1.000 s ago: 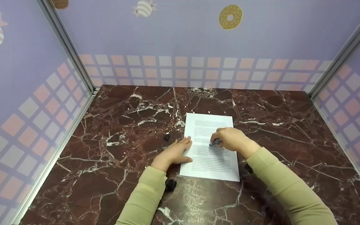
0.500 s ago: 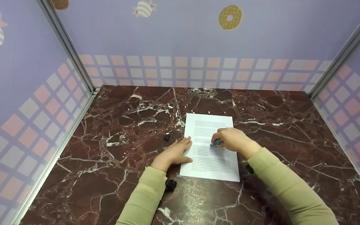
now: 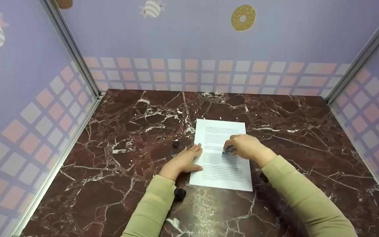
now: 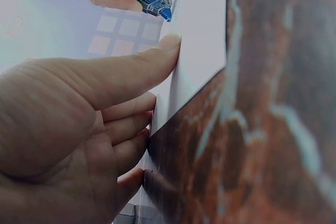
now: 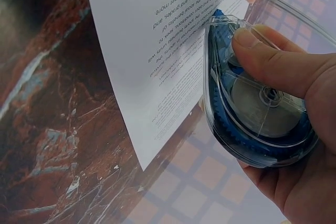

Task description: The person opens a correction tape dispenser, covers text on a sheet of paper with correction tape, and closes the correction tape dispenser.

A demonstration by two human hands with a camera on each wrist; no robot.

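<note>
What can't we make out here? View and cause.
Head: wording on the sheet, too small.
Head: most of the dispenser, hidden by the right hand.
Head: identity of the small dark object near the left hand, too small.
Left wrist: part of the dispenser, cut by top edge.
Right wrist: most of the left hand, cut by top edge.

Over the last second the right hand [image 3: 247, 147] has slid slightly rightward across the printed sheet [image 3: 222, 179], carrying the pinched blue-and-clear correction tape dispenser [image 5: 257, 111] with it; the dispenser's tip now sits a little closer to the sheet's right edge, and the right sleeve [image 3: 303, 194] has shifted slightly the same way.
</note>
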